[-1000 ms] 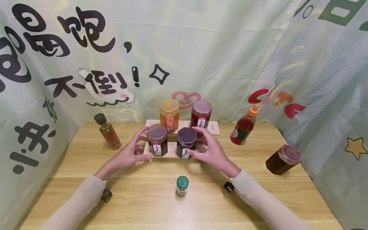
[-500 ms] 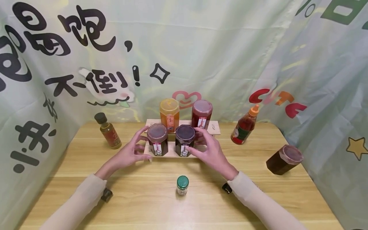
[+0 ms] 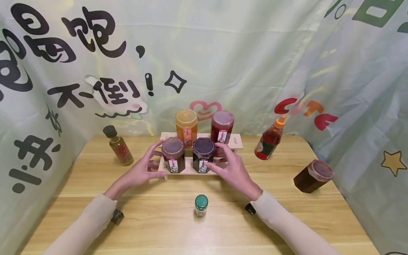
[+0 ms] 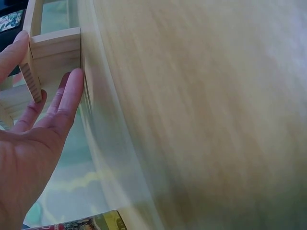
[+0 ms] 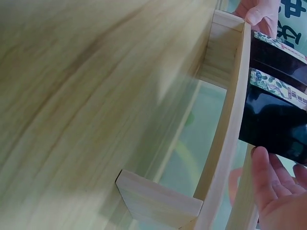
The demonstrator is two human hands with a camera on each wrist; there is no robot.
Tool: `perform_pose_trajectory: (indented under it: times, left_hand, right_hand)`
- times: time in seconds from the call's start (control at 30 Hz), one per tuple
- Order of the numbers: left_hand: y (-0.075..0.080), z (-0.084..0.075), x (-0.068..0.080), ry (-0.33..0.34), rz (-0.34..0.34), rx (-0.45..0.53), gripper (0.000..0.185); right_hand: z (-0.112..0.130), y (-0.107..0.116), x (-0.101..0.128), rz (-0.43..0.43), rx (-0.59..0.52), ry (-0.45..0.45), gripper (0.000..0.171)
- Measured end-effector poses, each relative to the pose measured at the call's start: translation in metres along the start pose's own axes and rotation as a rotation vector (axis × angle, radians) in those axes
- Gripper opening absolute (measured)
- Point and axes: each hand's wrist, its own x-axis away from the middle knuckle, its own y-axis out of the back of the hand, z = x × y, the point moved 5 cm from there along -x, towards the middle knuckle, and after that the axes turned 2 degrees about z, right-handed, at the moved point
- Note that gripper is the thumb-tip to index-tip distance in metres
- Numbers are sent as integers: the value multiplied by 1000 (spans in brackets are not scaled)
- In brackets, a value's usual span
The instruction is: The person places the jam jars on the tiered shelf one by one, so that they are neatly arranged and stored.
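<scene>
A two-step wooden rack (image 3: 189, 169) stands at the table's middle. My left hand (image 3: 140, 171) grips the rack's left end, thumb at the front edge and fingers round the side, close to a brown-purple jar (image 3: 173, 156). On the lower step, right of that jar, is a darker octagonal jar (image 3: 203, 156). My right hand (image 3: 234, 168) holds this darker jar, thumb at the front label, other fingers at its right side and partly hidden. In the right wrist view the darker jar (image 5: 273, 124) appears to rest on the step.
On the upper step are an orange jar (image 3: 186, 127) and a red jar (image 3: 222, 125). An oil bottle (image 3: 120, 150) stands left, a red sauce bottle (image 3: 269, 141) right. Another dark jar (image 3: 313, 176) is far right. A green-capped shaker (image 3: 201, 205) stands in front.
My right hand has shifted the darker jar slightly back and left on the lower step, nearer the brown-purple jar. The left hand has stayed at the rack's left end.
</scene>
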Motion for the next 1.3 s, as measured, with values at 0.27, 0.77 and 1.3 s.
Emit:
perform_pose_trajectory:
  times: [0.27, 0.77, 1.3]
  left_hand:
    - [-1, 0, -1, -15, 3, 2, 123]
    - [0, -2, -1, 4, -5, -2, 123]
    - [-1, 1, 0, -17, -10, -7, 121]
  right_hand:
    - [2, 4, 5, -14, -6, 25, 73]
    - [10, 37, 21, -68, -63, 75, 59]
    - [9, 109, 63, -182, 48, 114, 61]
